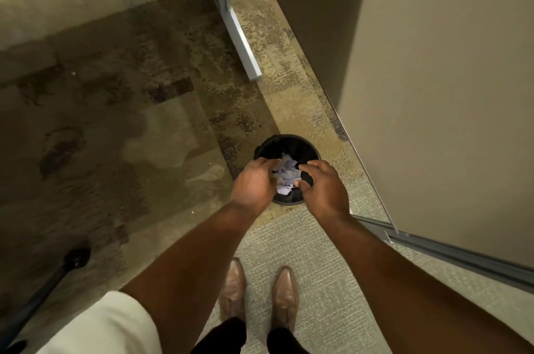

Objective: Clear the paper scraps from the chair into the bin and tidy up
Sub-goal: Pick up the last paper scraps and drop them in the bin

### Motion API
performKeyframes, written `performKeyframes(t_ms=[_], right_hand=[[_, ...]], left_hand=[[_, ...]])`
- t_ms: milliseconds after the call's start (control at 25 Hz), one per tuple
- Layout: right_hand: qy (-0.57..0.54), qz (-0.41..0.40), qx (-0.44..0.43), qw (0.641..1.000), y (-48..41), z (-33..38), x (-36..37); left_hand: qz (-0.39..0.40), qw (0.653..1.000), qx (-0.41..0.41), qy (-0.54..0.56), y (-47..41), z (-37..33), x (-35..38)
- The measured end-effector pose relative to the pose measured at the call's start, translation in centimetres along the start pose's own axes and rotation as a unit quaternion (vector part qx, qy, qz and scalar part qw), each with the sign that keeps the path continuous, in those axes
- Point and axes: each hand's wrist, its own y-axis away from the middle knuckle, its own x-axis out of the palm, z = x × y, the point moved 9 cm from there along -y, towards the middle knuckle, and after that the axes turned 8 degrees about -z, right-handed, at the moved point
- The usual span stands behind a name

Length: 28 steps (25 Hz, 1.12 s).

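A small round black bin (pixel 289 143) stands on the carpet just ahead of my feet. Both my hands are held over its mouth, close together. A bunch of pale lilac paper scraps (pixel 284 173) sits between them, above the bin's opening. My left hand (pixel 254 183) curls its fingers against the scraps from the left. My right hand (pixel 322 187) curls in from the right, its thumb touching them. The bin's inside is mostly hidden by hands and paper. No chair seat is in view.
A black chair leg with a castor (pixel 75 257) reaches in at the lower left. A grey metal desk foot (pixel 244 49) lies on the floor beyond the bin. A beige partition panel (pixel 433 108) with a metal base rail stands close on the right. My brown shoes (pixel 234 287) are below.
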Motion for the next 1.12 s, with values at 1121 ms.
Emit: performKeyframes(t_ms=[1121], right_hand=[[-0.058, 0.03, -0.286, 0.956, 12.0, 39.6, -23.5]], left_hand=[[-0.349, 0.913, -0.21, 0.008, 28.3, -3.2, -44.8]])
